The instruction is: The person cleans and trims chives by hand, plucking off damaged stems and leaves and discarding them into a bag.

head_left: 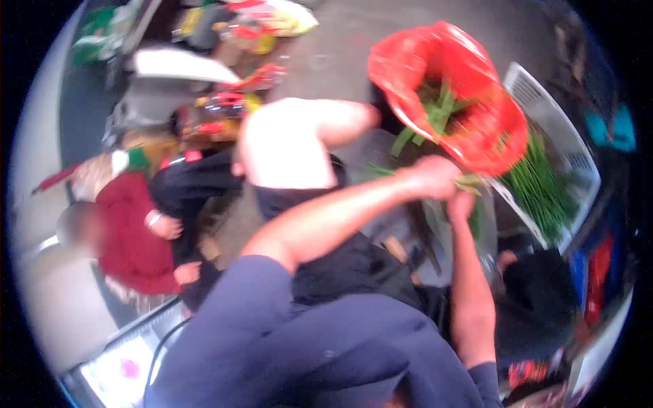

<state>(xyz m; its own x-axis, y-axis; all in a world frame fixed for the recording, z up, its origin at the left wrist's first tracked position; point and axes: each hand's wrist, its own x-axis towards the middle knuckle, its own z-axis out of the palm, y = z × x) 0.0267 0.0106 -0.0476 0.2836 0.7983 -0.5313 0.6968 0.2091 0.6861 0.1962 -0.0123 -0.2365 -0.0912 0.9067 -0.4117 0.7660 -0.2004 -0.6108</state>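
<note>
My left hand and my right hand meet below a red plastic bag, blurred by motion. Both look closed round some green stalks, whose pale ends stick out to the right. How each finger grips them is hard to make out. The bag stands open just beyond, with green leafy pieces inside and hanging over its near rim. To the right, long thin green stems lie in a white slotted basket. Under my hands there is translucent plastic with some green showing.
On the left sits a person in a dark red top, hands in front of them. Colourful packages are piled at the upper left beside a white container. A bright panel lies at the lower left.
</note>
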